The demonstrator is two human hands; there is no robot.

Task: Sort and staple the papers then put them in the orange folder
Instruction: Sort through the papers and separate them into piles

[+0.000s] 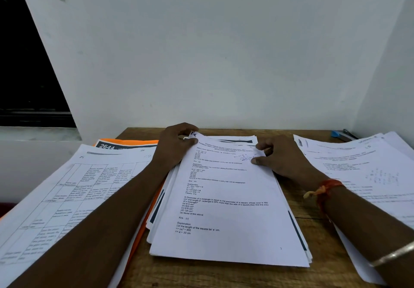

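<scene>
Head view: a thick stack of smooth white papers (226, 198) lies in the middle of the brown wooden table (201, 276). The left hand (177, 146) pinches its far left corner. The right hand (277, 157) pinches the far right corner. The orange folder (134, 141) peeks out from under other sheets (67, 193) on the left.

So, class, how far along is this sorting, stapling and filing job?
Done, apparently: sheets lie sorted into a left pile and a right pile. In hand: the left hand and right hand pinch the top corners of the middle stack. Left: the stapler lies untouched at the back right, and the orange folder lies under the left pile with nothing visibly filed.
</scene>
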